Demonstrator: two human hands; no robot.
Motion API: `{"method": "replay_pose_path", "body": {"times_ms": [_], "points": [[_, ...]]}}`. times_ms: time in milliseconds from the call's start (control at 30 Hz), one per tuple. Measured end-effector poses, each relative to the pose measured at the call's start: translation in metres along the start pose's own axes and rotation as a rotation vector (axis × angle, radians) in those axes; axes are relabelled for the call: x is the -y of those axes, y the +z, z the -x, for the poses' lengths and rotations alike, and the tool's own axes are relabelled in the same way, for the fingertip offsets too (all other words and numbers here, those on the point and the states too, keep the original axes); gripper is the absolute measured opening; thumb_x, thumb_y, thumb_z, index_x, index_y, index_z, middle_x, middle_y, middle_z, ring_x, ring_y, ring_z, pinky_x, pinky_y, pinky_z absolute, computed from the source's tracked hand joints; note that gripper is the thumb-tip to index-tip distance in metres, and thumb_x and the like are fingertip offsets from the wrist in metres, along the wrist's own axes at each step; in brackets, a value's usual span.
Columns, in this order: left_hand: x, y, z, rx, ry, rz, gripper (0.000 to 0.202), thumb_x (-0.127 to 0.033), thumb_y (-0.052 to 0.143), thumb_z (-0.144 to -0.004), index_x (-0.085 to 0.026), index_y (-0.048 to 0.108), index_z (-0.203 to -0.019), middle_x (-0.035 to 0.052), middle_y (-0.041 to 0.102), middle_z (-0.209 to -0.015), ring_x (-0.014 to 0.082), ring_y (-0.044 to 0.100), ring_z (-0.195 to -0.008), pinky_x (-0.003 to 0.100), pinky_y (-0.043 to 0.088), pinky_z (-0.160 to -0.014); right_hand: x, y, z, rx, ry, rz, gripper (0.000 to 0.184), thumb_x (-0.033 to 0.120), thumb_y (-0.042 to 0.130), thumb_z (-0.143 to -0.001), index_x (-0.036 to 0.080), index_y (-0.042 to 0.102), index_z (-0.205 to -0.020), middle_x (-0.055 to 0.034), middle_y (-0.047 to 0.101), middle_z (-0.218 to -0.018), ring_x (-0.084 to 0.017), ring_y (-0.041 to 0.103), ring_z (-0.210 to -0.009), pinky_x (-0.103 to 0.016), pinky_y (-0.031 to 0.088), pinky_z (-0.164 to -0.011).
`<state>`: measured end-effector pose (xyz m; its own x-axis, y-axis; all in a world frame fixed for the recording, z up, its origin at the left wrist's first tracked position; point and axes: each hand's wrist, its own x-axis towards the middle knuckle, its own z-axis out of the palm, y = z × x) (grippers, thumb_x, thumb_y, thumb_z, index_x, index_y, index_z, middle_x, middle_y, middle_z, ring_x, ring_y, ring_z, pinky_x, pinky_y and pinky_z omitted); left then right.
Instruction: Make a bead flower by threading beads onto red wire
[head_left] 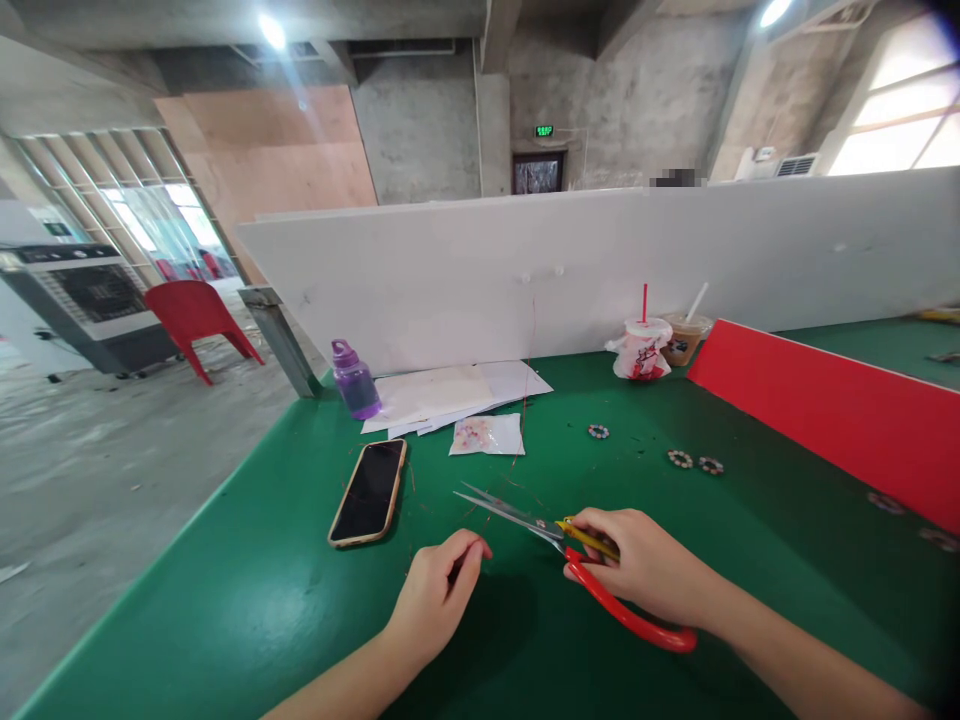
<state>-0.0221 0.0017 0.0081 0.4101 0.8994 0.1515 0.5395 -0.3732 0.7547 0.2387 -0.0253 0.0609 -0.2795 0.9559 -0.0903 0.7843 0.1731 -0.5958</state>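
My right hand [645,565] grips red-handled scissors [570,555] low over the green table [225,600]; their blades are slightly apart and point left. My left hand [439,595] is closed in a pinch on a thin red thread [517,455] that runs up past the blade tips toward the white partition. A small clear bag of beads [487,435] lies just beyond the blades. Three small bead rings [598,431] [680,459] [711,465] rest on the table to the right of it.
A phone [369,492] lies face up to the left, with a purple bottle [355,380] and white papers [450,395] behind it. Two drink cups [645,345] stand by the white partition [600,260]. A red board [832,415] slants across the right side.
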Motion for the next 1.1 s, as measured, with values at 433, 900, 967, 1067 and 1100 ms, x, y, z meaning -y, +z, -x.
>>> {"method": "replay_pose_path", "body": {"times_ms": [433,900,967,1067,1100], "points": [[-0.0008,-0.001,-0.0014,0.004,0.006,-0.014,0.033,-0.035,0.034,-0.093,-0.017,0.06,-0.084,-0.0047,0.036,-0.053,0.0098,0.032,-0.047,0.024,0.023,-0.05,-0.0015,0.002,-0.0025,0.009,-0.02,-0.012,0.034,0.053,0.054,-0.079,0.021,0.06,-0.089,0.0003,0.06,-0.074,-0.012,0.046,-0.06,-0.024,0.029,-0.053],[-0.0019,-0.002,-0.0022,0.022,-0.012,-0.04,0.032,-0.036,0.031,-0.093,-0.019,0.059,-0.09,-0.0035,0.043,-0.057,0.0108,0.038,-0.05,0.024,0.027,-0.052,-0.0035,0.0031,-0.003,0.011,0.021,-0.024,0.034,0.052,0.055,-0.078,0.02,0.061,-0.089,0.0011,0.056,-0.068,-0.011,0.042,-0.056,-0.024,0.027,-0.051],[-0.0011,-0.0015,-0.0022,0.011,-0.026,-0.053,0.033,-0.036,0.031,-0.094,-0.021,0.059,-0.094,-0.0027,0.047,-0.061,0.0114,0.041,-0.053,0.023,0.029,-0.054,-0.0027,0.0025,-0.0033,-0.001,0.025,-0.031,0.034,0.051,0.054,-0.079,0.019,0.061,-0.091,0.0004,0.057,-0.07,-0.011,0.043,-0.057,-0.024,0.028,-0.051],[-0.0004,-0.0003,-0.0027,0.01,-0.054,-0.058,0.033,-0.037,0.03,-0.094,-0.022,0.058,-0.099,-0.0021,0.05,-0.063,0.012,0.043,-0.055,0.023,0.031,-0.056,0.0002,0.0005,-0.0031,-0.005,0.048,-0.058,0.036,0.052,0.055,-0.078,0.018,0.061,-0.091,-0.0012,0.059,-0.072,-0.011,0.044,-0.059,-0.024,0.03,-0.052],[-0.0008,-0.0001,-0.003,0.009,-0.061,-0.06,0.033,-0.037,0.029,-0.094,-0.022,0.058,-0.099,-0.0023,0.049,-0.063,0.0121,0.043,-0.055,0.023,0.031,-0.056,0.0012,0.0,-0.0028,0.001,0.059,-0.075,0.037,0.052,0.055,-0.078,0.018,0.061,-0.091,-0.0015,0.059,-0.073,-0.011,0.044,-0.059,-0.024,0.03,-0.052]]}}
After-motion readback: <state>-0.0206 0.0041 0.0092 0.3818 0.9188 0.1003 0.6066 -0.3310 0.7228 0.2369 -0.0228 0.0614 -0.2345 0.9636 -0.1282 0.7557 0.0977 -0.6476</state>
